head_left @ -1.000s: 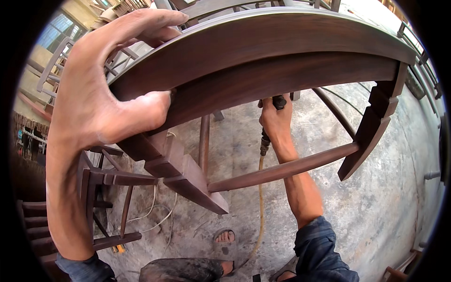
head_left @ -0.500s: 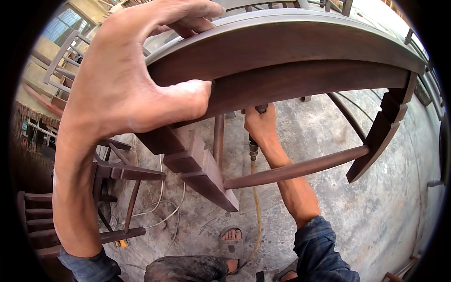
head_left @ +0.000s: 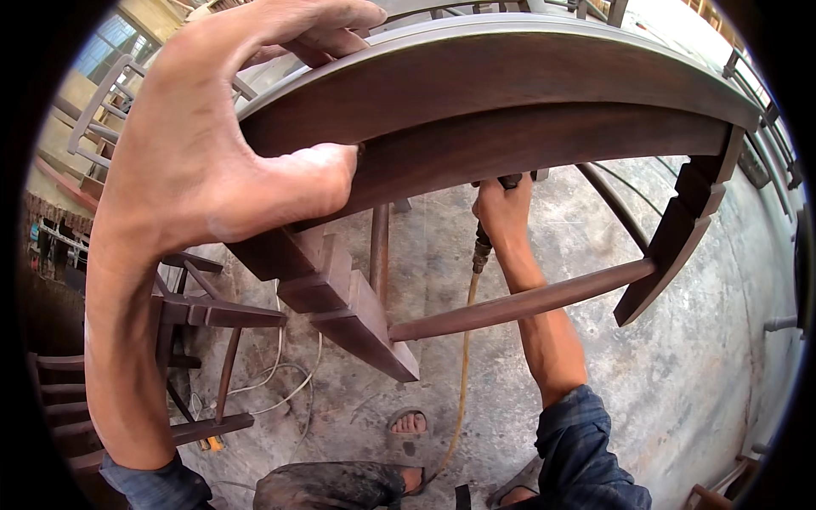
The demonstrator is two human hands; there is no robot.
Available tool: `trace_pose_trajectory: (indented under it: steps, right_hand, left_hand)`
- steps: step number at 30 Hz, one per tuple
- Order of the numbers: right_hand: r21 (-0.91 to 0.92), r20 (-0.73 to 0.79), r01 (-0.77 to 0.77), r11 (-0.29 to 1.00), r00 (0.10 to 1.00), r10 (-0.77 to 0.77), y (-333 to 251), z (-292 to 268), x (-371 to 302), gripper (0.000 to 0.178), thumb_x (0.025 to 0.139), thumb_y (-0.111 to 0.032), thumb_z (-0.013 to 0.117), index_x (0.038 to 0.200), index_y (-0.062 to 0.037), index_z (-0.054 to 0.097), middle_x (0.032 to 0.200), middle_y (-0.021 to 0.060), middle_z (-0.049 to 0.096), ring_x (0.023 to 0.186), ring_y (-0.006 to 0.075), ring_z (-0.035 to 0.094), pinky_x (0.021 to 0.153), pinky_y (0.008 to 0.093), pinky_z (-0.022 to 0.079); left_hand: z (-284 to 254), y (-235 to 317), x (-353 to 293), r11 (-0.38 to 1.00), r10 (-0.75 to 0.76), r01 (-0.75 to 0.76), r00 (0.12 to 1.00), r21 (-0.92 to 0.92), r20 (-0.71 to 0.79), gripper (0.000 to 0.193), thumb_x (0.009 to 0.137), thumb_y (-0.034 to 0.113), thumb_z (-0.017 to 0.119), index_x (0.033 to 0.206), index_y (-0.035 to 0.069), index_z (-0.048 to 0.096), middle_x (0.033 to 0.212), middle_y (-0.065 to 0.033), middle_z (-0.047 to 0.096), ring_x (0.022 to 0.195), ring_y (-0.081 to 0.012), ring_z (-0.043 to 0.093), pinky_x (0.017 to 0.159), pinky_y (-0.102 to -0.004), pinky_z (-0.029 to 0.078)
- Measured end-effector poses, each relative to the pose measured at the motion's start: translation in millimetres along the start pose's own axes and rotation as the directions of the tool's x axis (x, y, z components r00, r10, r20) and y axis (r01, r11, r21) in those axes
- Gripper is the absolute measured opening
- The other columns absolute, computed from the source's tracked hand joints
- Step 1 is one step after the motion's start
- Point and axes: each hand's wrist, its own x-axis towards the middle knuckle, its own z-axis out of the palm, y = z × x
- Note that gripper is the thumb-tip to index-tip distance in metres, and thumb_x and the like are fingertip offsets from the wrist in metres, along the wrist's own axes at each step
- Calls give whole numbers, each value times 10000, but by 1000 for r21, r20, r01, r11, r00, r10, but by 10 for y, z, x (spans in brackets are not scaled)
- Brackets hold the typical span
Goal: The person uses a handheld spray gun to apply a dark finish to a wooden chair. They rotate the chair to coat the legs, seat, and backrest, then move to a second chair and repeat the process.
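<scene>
Left fingers [head_left: 340,15] pinch the chair [head_left: 544,136]; its long side runs right from them, just above the right fingers [head_left: 487,206], which hold a black tool [head_left: 482,242]

Spreads out as a grey, stained concrete floor [head_left: 663,365], mottled with dark blotches and paler toward the right. Carries looped pale cables [head_left: 291,397] at left, near a dark wooden chair frame [head_left: 229,315] and a small orange-yellow item [head_left: 214,443], too small to identify. Supports, toward the lower edge, a sandalled foot [head_left: 410,446] and another, partly hidden, to its right.
</scene>
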Motion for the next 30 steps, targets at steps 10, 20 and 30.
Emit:
trace_pose_trajectory:
  steps: [10,20,30]
  right_hand:
    - [-110,-128,101,989,985,-115,-13,-365,281,135,1017,-114,575,1054,15,588,743,49,583,661,120,511,612,316,429]
    - [0,28,-70,998,997,70,-157,-194,123,122,1016,-125,590,1008,-2,588,708,8,582,609,85,512,556,288,412]
    - [41,204,-129,991,972,118,-116,179,-137,163,960,-103,585,1069,17,597,800,39,626,699,113,578,622,292,462]
  left_hand:
    - [-5,-33,-3,1000,10,-9,1000,-15,14,805,568,277,664,1330,16,659,1153,-139,689,1111,-243,669,1021,-380,509]
    - [-4,-7,-4,1000,4,-4,1000,-30,17,808,579,275,662,1344,15,653,1151,-143,688,1104,-251,674,1013,-386,517]
    - [-31,9,6,998,-11,12,1000,-59,28,811,581,265,658,1346,-3,646,1138,-143,684,1097,-242,665,1014,-375,506]
